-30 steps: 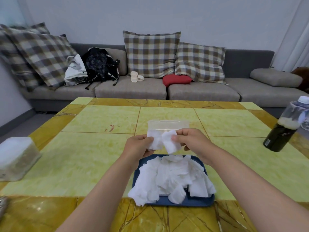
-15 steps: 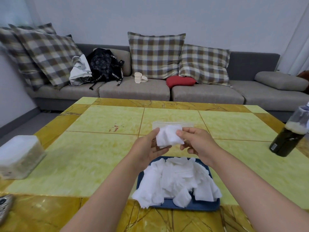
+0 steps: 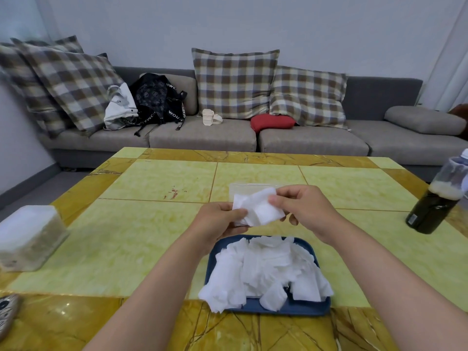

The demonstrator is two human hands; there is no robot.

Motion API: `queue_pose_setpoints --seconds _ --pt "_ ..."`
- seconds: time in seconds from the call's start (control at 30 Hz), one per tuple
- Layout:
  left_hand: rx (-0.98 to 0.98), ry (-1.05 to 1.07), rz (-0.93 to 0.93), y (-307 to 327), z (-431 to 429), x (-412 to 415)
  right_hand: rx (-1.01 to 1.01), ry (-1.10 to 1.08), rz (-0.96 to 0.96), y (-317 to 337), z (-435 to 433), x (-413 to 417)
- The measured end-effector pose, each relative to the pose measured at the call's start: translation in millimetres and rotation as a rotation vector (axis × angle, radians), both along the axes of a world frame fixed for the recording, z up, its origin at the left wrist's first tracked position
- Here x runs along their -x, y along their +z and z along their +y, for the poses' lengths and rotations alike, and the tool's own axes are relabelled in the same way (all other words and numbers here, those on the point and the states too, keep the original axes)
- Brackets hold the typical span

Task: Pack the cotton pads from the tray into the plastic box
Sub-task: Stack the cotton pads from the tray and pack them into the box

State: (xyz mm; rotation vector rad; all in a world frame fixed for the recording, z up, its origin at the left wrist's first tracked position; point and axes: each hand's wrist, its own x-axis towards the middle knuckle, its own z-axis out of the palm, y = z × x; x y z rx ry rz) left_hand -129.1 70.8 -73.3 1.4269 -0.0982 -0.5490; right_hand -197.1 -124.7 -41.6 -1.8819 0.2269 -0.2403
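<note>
Two bare hands meet above the middle of a yellow tiled table [image 3: 157, 183], seen from the person's own head. The left hand [image 3: 217, 221] and the right hand [image 3: 301, 209] are close together. Each pinches one side of a bunch of cotton pads [image 3: 258, 209] between thumb and curled fingers, so the white bunch is held between them in the air. Directly behind the bunch, and partly hidden by it, the plastic box [image 3: 243, 190] stands on the table, clear and low; whether anything lies inside it cannot be told. Nearer the person, just below the hands, a dark blue tray [image 3: 291, 309] rests on the table. A loose heap of cotton pads [image 3: 266, 269] covers most of it, and some pads hang over the tray's near left corner onto the table. At the right edge of the table stands a dark bottle [image 3: 435, 201] with a pale band near its top and clear plastic over its neck. At the left edge sits a translucent white container [image 3: 27, 239]. Beyond the table runs a grey sofa [image 3: 202, 138] carrying checked cushions [image 3: 235, 82], a black backpack [image 3: 154, 97], a white bag [image 3: 120, 107], a red cushion [image 3: 273, 121] and a small cream object [image 3: 211, 117].
</note>
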Motion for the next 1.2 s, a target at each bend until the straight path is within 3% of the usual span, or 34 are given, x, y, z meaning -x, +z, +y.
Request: queue_pose_setpoints --seconds 0.13,0.4,0.6,0.77,0.93,1.2 --pt "-0.027 -0.097 -0.033 1 -4 5 0.033 -0.004 0.023 -4 7 -2" --pt "0.090 -0.101 0.003 2 -7 8 0.089 -0.039 0.013 -12 8 -7" --pt "0.122 -0.021 0.038 1 -9 7 0.012 0.065 0.184 -14 7 -4" --pt "0.103 0.125 0.098 -9 -12 5 0.004 0.001 0.178 -11 2 -3" --pt "0.091 0.140 0.052 -11 -15 8 -0.162 0.028 0.120 -7 7 -3" --pt "0.151 0.012 0.026 -6 -15 11 0.027 -0.032 0.069 -7 18 -4"
